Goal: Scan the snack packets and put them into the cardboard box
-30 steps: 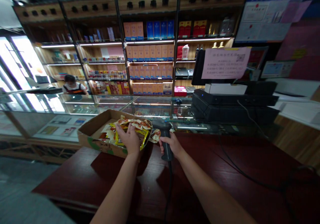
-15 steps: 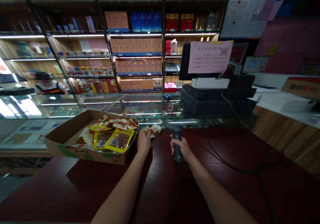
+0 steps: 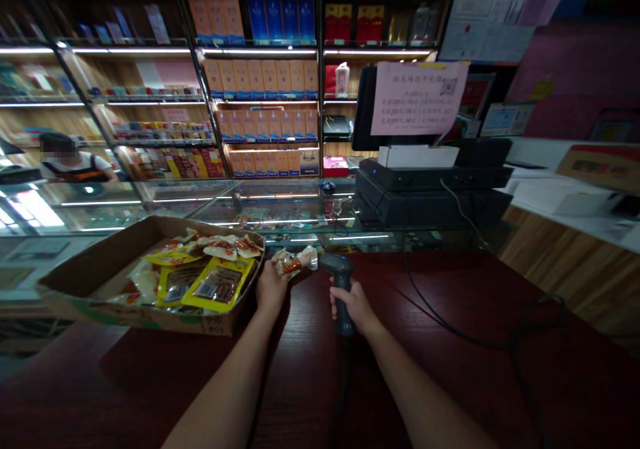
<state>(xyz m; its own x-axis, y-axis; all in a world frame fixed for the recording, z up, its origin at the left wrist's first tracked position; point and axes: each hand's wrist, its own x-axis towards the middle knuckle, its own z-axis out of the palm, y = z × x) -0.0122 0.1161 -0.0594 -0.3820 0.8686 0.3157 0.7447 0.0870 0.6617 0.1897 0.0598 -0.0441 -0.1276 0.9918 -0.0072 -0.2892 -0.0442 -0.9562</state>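
Note:
My left hand (image 3: 271,287) is closed on a small snack packet (image 3: 295,260) and holds it up just right of the cardboard box (image 3: 100,262). My right hand (image 3: 353,304) grips the handle of a dark barcode scanner (image 3: 340,282), whose head points at the packet from close by. The box lies on the dark red counter (image 3: 450,369) and holds several snack packets, among them yellow ones (image 3: 217,287).
A black till with a monitor and a pink notice (image 3: 417,99) stands behind the counter at right, its cables (image 3: 465,332) trailing over the wood. Glass display cases (image 3: 280,205) and stocked shelves (image 3: 265,102) fill the back. A person (image 3: 73,162) sits far left.
My left hand left the pile in the box, moved right and picked up a small packet. The scanner in my right hand stayed beside it. The view shifted left and down.

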